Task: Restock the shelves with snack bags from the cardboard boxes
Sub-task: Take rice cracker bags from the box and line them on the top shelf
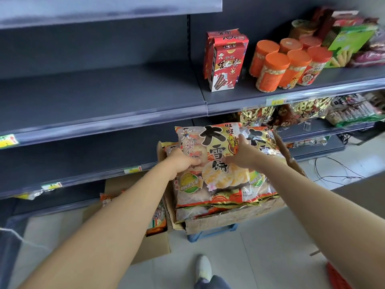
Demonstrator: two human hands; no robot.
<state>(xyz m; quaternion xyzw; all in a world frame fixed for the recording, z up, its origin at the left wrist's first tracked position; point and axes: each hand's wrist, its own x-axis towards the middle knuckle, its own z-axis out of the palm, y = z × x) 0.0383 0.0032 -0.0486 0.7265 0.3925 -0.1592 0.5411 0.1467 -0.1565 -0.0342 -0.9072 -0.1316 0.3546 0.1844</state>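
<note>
A big yellow and red rice-cracker snack bag (210,180) lies on top of several like it in an open cardboard box (233,217). My left hand (183,160) grips the bag's left side. My right hand (241,153) grips its upper middle, thumb up, beside a second bag (260,142). The box rests on a blue stool (210,233). To the left, a second cardboard box (154,245) on the floor holds orange snack bags (158,217). The dark grey shelf (100,101) above and to the left is bare.
Right shelf section holds red cartons (226,59), orange-lidded jars (289,63), a green box (350,42) and bagged snacks (312,110) below. Cables (337,170) trail on the tiled floor at right. My white shoe (204,268) stands below the box; a red crate (337,276) is bottom right.
</note>
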